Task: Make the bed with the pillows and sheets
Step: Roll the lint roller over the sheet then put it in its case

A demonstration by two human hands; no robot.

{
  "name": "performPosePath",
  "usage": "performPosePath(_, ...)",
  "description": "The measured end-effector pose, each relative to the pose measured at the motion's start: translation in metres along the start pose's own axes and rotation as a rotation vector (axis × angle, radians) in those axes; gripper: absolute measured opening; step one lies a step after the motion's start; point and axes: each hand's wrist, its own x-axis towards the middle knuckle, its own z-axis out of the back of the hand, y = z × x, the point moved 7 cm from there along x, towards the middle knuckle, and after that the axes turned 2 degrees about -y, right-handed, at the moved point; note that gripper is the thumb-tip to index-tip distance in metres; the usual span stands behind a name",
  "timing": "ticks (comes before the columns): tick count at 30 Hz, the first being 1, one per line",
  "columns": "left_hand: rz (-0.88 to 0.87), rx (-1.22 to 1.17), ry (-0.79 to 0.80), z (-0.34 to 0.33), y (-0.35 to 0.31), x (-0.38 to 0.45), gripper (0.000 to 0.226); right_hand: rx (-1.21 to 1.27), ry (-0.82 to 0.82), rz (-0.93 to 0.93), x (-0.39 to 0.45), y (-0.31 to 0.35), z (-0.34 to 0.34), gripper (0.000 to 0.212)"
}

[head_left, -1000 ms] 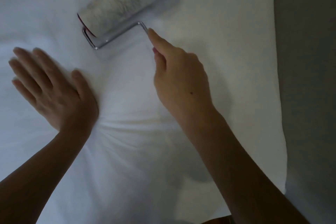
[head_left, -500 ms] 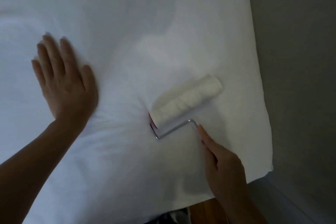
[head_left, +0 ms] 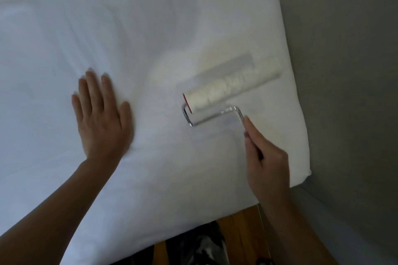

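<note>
My left hand [head_left: 101, 114] lies spread flat on the smooth white pillow [head_left: 150, 38]; at three o'clock, my right hand [head_left: 267, 163] grips the lint roller [head_left: 228, 88].

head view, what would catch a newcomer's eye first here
First the lint roller, lying right of centre on the white pillow, its handle gripped by the right hand. Next the left hand, pressed flat with straight fingers on the pillow to the left. At the bottom edge a strip of wooden floor shows below the pillow, and a grey wall fills the right side.
</note>
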Motion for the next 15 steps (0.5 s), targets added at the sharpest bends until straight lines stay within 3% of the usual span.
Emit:
performPosePath(6, -0.16, 0.002, 0.111, -0.011, -0.043, -0.048, 0.065, 0.035, 0.035, -0.041, 0.093, 0.059, -0.049, 0.037)
performPosePath(10, -0.494, -0.041, 0.25, -0.03, -0.108, -0.116, 0.061, -0.087, 0.158, 0.011, 0.126, 0.091, -0.076, 0.041)
performPosePath(15, -0.857, -0.064, 0.455, -0.048, -0.162, -0.203, 0.06, -0.201, 0.203, 0.036, 0.085, 0.054, -0.066, 0.041)
